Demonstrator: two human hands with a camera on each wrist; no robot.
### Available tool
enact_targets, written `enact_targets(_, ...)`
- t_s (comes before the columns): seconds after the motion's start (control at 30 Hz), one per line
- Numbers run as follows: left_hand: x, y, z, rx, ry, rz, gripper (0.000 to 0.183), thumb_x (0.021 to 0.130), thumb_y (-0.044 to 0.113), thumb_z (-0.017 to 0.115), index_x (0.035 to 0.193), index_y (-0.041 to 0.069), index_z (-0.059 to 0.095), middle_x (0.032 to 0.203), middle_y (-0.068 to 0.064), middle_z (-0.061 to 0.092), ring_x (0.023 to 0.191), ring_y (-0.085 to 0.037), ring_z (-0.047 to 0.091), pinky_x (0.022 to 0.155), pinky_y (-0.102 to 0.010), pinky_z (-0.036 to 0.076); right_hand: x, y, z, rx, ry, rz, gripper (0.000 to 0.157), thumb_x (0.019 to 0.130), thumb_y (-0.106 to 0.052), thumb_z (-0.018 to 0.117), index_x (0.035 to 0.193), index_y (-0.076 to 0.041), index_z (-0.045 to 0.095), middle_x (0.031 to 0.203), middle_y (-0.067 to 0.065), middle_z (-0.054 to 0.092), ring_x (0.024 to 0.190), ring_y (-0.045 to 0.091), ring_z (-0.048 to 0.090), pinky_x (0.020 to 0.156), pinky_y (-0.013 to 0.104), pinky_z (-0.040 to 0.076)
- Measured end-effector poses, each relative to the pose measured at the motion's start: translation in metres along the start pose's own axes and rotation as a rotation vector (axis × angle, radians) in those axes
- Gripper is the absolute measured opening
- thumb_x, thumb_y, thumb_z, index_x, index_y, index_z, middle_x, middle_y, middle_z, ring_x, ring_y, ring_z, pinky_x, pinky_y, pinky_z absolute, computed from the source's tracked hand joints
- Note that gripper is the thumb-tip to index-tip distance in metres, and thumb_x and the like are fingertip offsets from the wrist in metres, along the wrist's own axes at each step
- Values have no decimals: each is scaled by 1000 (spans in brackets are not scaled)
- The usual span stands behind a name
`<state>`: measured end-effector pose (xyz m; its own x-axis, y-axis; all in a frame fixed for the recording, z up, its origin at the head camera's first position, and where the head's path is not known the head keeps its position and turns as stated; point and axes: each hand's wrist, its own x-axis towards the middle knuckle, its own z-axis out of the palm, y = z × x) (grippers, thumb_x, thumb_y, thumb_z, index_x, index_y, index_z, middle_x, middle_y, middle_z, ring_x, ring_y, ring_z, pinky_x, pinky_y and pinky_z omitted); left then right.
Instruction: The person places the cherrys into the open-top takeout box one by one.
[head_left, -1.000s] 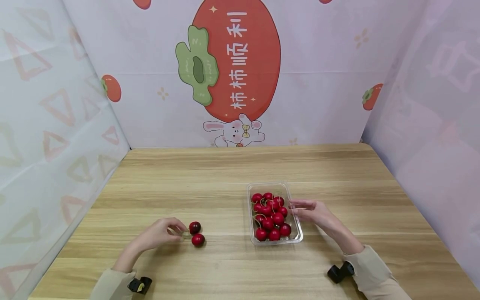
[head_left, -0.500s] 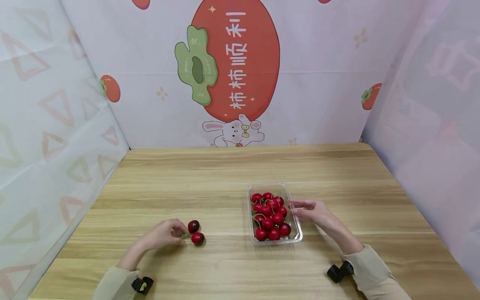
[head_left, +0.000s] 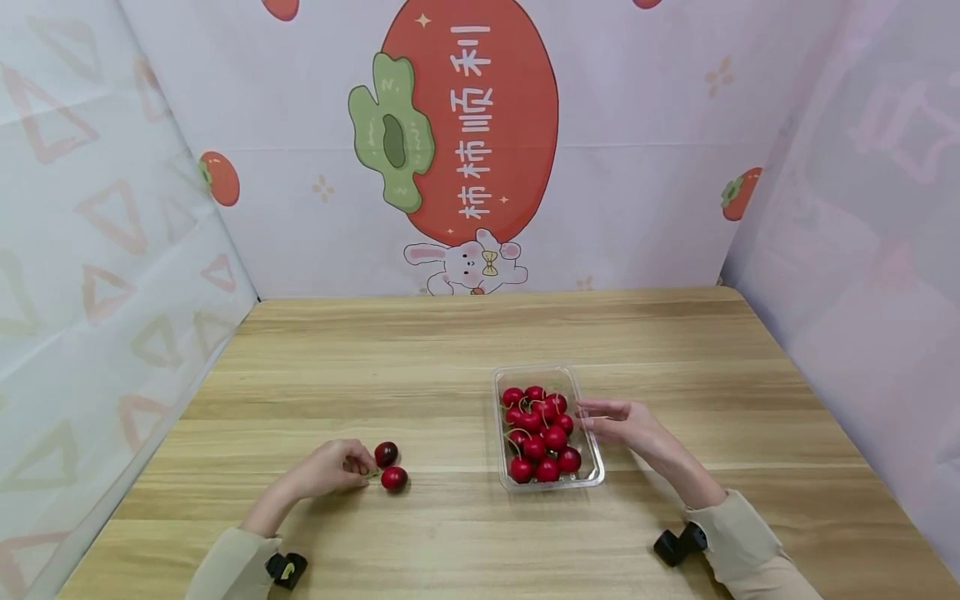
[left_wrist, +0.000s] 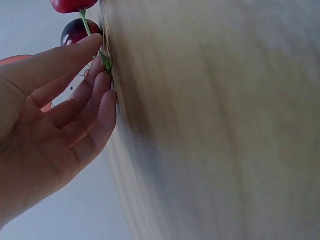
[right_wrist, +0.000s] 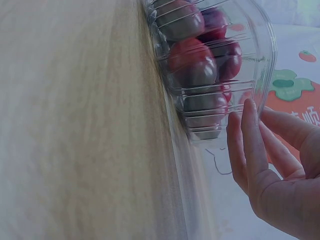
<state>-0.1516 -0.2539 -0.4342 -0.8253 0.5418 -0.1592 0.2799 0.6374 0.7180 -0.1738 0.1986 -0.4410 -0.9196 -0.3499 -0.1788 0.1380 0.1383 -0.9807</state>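
Note:
Two dark red cherries, a brighter one and a darker one, lie side by side on the left of the table. My left hand is just left of them, its thumb and fingertips pinching the green stem in the left wrist view. Right of the middle stands a clear plastic box with several stemmed cherries in it. Against the box's right side, the fairly straight fingers of my right hand touch the wall near the rim. In the right wrist view the box stays level on the table.
The wooden table ends at a back wall cloth printed with persimmons and a rabbit. Patterned cloths also hang at the left and right. Black devices sit at both sleeve cuffs.
My left hand has shifted slightly right toward the two cherries, its fingers closing at the stems. The right hand and the box keep their places.

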Motion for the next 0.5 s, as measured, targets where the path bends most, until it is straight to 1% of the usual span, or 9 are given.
enact_targets(0.27,1,-1,1,2,-1,-17,8,75,-2,63,82,3,62,79,-2,59,67,-5,50,59,-21,45,0,1,0,-3,-4,-3,52,82,-17,62,124,9,44,123,24,48,104,25,55,84,30,46)
enact_targets(0.5,1,1,1,18,6,-18,8,76,-3,61,80,3,63,82,-3,62,69,-5,51,59,-20,45,0,1,0,-5,0,-3,52,82,-17,62,124,9,44,123,24,48,104,26,55,84,29,46)
